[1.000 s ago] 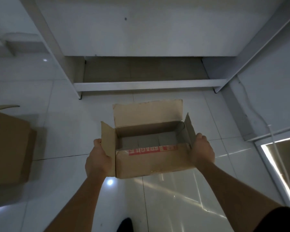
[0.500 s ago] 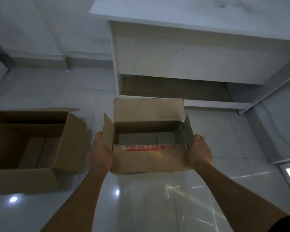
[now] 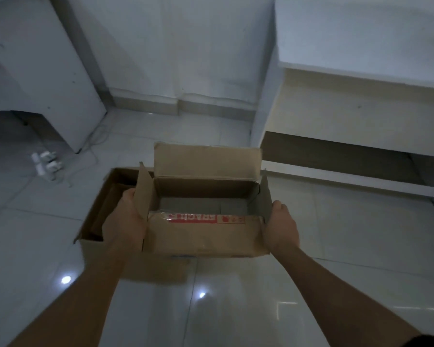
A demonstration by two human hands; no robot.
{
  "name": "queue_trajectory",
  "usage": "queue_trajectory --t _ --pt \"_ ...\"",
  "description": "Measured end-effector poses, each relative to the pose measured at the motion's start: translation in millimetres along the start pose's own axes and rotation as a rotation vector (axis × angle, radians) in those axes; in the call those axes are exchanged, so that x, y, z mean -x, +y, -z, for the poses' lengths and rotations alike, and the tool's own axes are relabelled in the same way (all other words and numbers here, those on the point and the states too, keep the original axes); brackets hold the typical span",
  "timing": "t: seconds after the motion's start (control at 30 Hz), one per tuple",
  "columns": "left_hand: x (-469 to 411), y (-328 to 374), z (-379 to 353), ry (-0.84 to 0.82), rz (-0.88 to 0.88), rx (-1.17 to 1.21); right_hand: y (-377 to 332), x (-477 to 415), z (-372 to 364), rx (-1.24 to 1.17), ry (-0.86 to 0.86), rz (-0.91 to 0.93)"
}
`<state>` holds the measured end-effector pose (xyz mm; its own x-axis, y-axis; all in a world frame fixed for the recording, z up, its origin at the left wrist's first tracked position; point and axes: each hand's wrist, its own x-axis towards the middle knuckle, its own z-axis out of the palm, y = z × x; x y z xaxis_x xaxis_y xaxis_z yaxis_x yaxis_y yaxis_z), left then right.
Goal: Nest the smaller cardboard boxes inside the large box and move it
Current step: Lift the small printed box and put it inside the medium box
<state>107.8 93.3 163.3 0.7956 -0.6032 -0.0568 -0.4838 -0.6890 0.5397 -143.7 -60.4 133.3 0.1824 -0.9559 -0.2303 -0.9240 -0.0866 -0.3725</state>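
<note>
I hold a smaller open cardboard box (image 3: 203,237) with red fragile tape on its near rim, flaps up, empty inside. My left hand (image 3: 125,221) grips its left side and my right hand (image 3: 281,226) grips its right side. The box hangs in the air over the right part of the large open cardboard box (image 3: 93,221), which stands on the tiled floor below and to the left. Most of the large box is hidden behind the smaller one and my left hand.
A white desk with a low shelf (image 3: 348,156) stands to the right. A white cabinet panel (image 3: 48,78) is at the left, with a power strip and cables (image 3: 47,164) on the floor beside it. A wall and skirting run behind.
I have turned left while carrying the smaller box. The large box, earlier off to the left, now lies directly under and behind the held box.
</note>
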Motion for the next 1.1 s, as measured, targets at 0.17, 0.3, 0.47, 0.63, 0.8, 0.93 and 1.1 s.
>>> queue_trajectory --t 0.17,0.3,0.47,0.63,0.8,0.93,1.1 --pt "-50.4 -63.6 42.9 0.016 0.017 -0.139 -75.8 3.3 -42.9 0.026 -0.066 0.098" --pt "-94.4 -106.0 53.5 -0.009 0.008 -0.191 -126.0 0.9 -82.2 0.012 -0.131 0.113" --pt "-145.4 -141.5 59.3 -0.023 0.018 -0.252 -169.3 -10.5 -115.9 -0.002 -0.179 0.107" --pt "-181.3 -166.4 51.2 -0.084 -0.011 -0.244 -188.8 -26.7 -139.2 0.029 -0.206 0.074" --pt "-202.2 -188.2 23.0 -0.157 -0.008 -0.211 -195.3 -39.5 -162.9 0.061 -0.203 0.015" --pt "-220.1 -201.6 1.0 -0.221 0.006 -0.201 -194.5 -47.0 -180.5 0.083 -0.179 -0.040" --pt "-233.0 -214.4 -20.7 -0.315 -0.020 -0.172 -187.4 -52.4 -202.9 0.170 -0.165 -0.054"
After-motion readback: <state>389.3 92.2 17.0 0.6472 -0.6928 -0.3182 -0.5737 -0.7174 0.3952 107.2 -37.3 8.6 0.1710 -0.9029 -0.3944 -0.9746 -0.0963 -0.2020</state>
